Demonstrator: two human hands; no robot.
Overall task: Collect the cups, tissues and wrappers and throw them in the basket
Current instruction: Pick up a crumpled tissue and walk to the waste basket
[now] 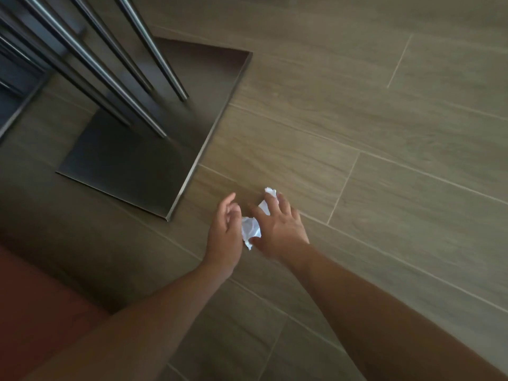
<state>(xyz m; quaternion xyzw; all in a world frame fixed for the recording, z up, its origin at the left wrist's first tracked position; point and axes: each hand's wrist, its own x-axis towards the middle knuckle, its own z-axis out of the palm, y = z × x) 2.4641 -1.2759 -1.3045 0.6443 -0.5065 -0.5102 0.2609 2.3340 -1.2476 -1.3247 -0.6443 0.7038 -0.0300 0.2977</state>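
Observation:
A crumpled white tissue [250, 228] lies on the wood-look floor tiles, partly hidden under my right hand. My right hand [277, 225] is spread over it, fingers apart, with the thumb against its near edge. My left hand [225, 229] is just left of the tissue, palm turned toward it, fingers loosely curled and holding nothing. No basket, cup or wrapper is in view.
A dark square metal table base [154, 149] with several slanted steel rods [110, 78] stands on the floor to the upper left, close to my left hand. A reddish-brown seat edge [33, 312] fills the lower left. Floor tiles [384, 133] stretch to the right.

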